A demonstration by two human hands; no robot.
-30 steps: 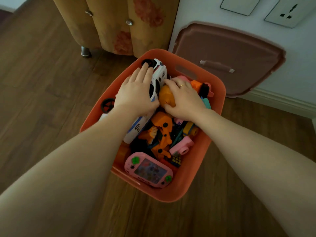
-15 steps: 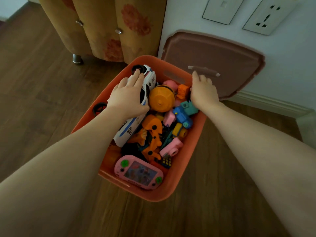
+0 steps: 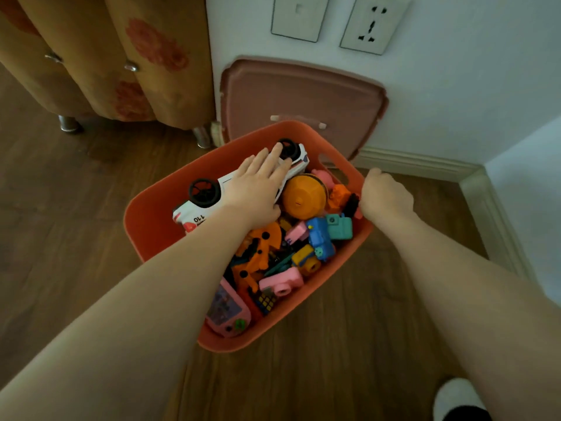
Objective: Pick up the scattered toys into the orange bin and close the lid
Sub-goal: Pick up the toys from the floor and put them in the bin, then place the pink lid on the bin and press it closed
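The orange bin (image 3: 151, 226) stands on the wooden floor, filled with several toys. A white toy car (image 3: 197, 212) lies upside down along the bin's left side, wheels up. My left hand (image 3: 258, 185) presses flat on the car with straight fingers. Beside it sit an orange ball-shaped toy (image 3: 303, 197), a blue toy (image 3: 318, 238), a teal camera toy (image 3: 340, 227), a pink camera toy (image 3: 282, 284) and a pink handheld game (image 3: 227, 314). My right hand (image 3: 385, 196) grips the bin's right rim with curled fingers. The brownish-pink lid (image 3: 303, 92) leans upright against the wall behind the bin.
A floral-patterned cabinet (image 3: 121, 56) on metal legs stands at the back left. The white wall holds a switch plate (image 3: 299, 16) and a socket (image 3: 375, 22). A skirting board (image 3: 425, 165) runs into a corner at right. A white slipper (image 3: 455, 396) shows at bottom right.
My right hand left the orange toy, reached toward the lid, then came back and took hold of the bin's right rim. The bin has turned and shifted. My left hand stayed on the car.
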